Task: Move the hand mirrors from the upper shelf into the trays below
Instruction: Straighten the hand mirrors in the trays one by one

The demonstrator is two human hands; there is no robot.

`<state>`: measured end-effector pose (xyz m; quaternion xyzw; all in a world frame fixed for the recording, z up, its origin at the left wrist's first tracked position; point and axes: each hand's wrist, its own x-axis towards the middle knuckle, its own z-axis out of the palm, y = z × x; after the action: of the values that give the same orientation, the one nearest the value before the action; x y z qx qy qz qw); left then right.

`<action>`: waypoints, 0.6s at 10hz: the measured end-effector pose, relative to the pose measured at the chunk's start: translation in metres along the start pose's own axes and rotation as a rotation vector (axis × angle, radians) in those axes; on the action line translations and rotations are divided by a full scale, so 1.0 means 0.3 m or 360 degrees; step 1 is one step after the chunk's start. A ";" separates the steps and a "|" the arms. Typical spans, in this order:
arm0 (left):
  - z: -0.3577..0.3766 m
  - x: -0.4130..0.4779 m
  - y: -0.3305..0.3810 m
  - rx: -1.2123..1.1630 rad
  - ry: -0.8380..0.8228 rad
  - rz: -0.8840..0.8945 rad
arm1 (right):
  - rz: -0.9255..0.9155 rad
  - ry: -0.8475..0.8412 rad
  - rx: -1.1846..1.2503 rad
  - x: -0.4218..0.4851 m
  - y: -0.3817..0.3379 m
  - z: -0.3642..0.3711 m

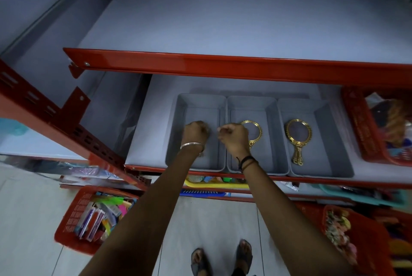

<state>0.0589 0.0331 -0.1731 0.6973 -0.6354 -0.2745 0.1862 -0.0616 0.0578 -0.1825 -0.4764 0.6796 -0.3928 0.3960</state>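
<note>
Three grey trays stand side by side on the lower shelf: left tray [178, 124], middle tray [273, 124], right tray [327, 128]. A gold hand mirror [297, 139] lies flat in the right tray. A second gold mirror [256, 129] lies in the middle tray, partly hidden by my right hand [234, 137], which hovers curled over the wall between the left and middle trays. My left hand [196, 133] is a closed fist low inside the left tray; whatever is under it is hidden. The upper shelf [223, 19] is bare.
The upper shelf's red front rail [223, 68] overhangs the trays. A red basket [365, 141] stands right of the trays. More red baskets [73, 220] of goods sit on the floor, left and right. My feet [223, 258] stand on the tiles below.
</note>
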 end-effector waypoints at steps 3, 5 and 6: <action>0.250 -0.083 0.241 -0.0110 -0.0368 0.0037 | 0.0614 -0.0015 -0.0344 0.020 0.217 -0.293; 0.343 -0.099 0.239 -0.0013 -0.0460 -0.0274 | 0.0568 -0.0142 -0.0307 -0.002 0.249 -0.286; 0.365 -0.093 0.238 0.0098 -0.0535 -0.0319 | 0.0551 -0.0139 -0.0249 0.012 0.262 -0.272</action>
<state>-0.0661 0.0618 -0.2109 0.7068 -0.5931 -0.3847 0.0278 -0.1634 0.0857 -0.2238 -0.3985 0.7620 -0.2438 0.4485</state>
